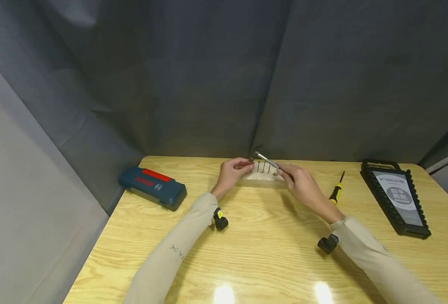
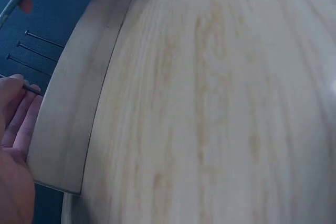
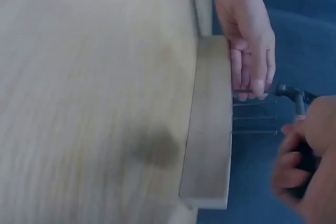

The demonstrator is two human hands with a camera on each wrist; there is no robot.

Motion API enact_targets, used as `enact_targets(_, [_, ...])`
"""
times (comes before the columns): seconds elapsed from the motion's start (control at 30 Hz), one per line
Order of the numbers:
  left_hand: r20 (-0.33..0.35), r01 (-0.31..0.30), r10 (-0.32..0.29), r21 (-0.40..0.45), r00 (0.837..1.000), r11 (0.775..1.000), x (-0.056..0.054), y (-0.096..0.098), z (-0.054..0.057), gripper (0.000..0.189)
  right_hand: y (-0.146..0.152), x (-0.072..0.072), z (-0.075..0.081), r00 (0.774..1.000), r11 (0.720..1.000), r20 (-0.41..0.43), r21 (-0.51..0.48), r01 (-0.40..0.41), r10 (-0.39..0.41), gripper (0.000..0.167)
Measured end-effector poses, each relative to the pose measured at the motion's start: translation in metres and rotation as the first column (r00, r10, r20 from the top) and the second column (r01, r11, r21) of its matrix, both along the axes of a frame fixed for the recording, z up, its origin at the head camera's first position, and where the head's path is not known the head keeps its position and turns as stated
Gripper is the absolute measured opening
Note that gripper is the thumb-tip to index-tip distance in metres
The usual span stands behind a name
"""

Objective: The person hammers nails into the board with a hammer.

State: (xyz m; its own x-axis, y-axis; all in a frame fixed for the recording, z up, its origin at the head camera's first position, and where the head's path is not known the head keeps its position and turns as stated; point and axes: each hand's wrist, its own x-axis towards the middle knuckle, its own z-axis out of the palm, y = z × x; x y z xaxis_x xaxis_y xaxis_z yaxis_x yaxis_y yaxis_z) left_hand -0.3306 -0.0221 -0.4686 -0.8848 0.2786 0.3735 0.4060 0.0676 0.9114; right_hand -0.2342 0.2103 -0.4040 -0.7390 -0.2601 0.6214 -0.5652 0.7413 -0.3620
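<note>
A pale wooden block [image 1: 260, 183] lies along the far edge of the table. Three nails [image 3: 254, 117] stand up from it in a row. Beside them my left hand [image 1: 233, 174] pinches another nail [image 2: 32, 90] between thumb and fingers, upright at the block's top. My right hand [image 1: 301, 183] grips a hammer [image 1: 267, 160] by its handle, which the fingers partly hide. In the right wrist view the hammer head [image 3: 286, 89] is at the top of the pinched nail; whether they touch, I cannot tell.
A blue Bosch case [image 1: 152, 188] with a red strip lies at the left. On the right are a yellow and black screwdriver [image 1: 336, 192] and a black wrench rack [image 1: 397, 198] with a white label. A dark curtain [image 1: 208, 84] hangs behind the table [image 1: 262, 245].
</note>
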Motion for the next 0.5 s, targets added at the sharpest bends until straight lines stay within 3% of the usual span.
enact_targets(0.07, [-0.002, 0.005, -0.005, -0.001, 1.0, 1.0, -0.001, 0.001, -0.001, 0.02, 0.003, 0.002, -0.001, 0.999, 0.999, 0.026, 0.032, 0.018, -0.019, 0.027])
enact_targets(0.27, [0.007, -0.01, 0.01, -0.015, 1.0, 1.0, -0.001, -0.001, -0.001, 0.019, 0.008, -0.002, 0.003, 0.998, 0.999, -0.066, 0.026, 0.026, -0.024, 0.026])
enact_targets(0.5, [0.004, 0.005, -0.005, -0.02, 1.0, 1.0, -0.001, 0.0, -0.001, 0.021, 0.013, -0.003, -0.007, 0.998, 0.997, -0.061, 0.064, 0.035, -0.031, 0.026])
